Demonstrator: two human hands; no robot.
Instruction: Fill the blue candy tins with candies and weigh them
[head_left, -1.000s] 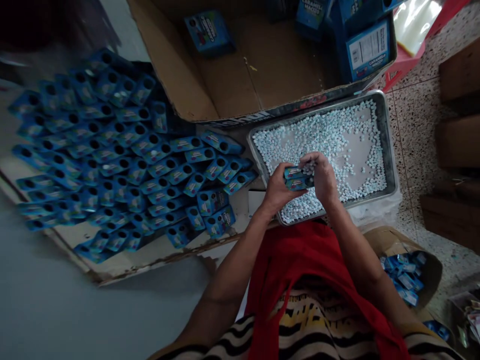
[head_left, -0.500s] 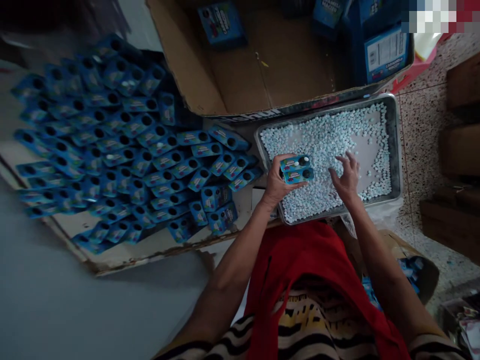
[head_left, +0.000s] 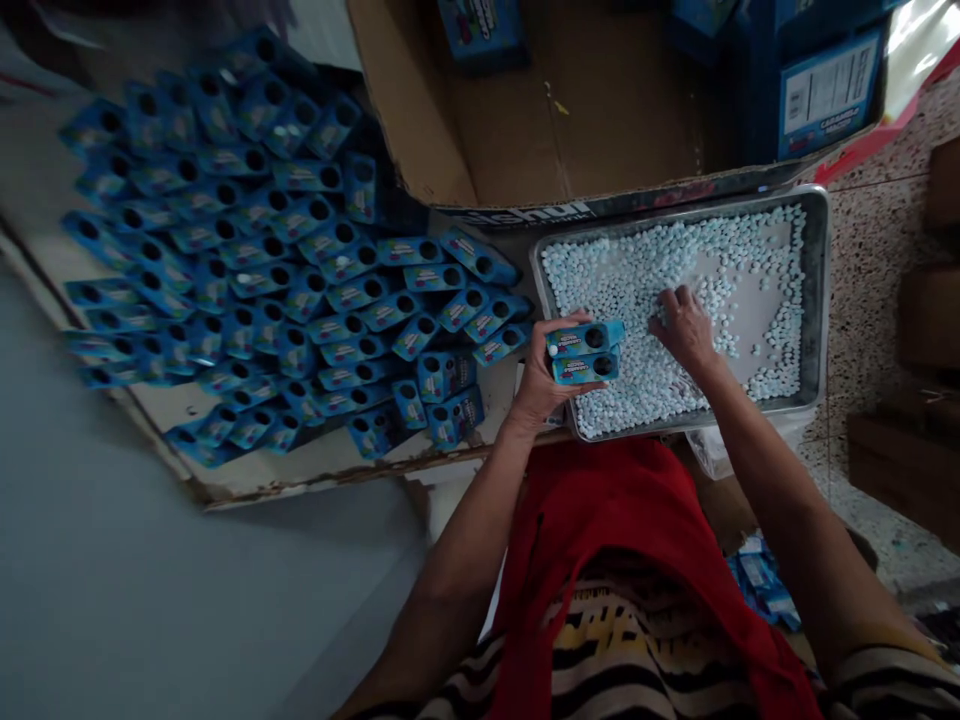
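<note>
Pinching two small blue cardboard boxes (head_left: pixel 579 364), their fill unclear, the left hand (head_left: pixel 538 387) hovers at the rectangular metal tray (head_left: pixel 817 300); many pale round pellets (head_left: pixel 630 405) remain loose inside, the right hand (head_left: pixel 688 330) curled among them, its grip's contents hidden.

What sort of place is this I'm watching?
Probably a packing workroom: a metal tray of small pale pieces, dozens of small blue boxes crowding a table, and a cardboard carton with more blue boxes inside.
</note>
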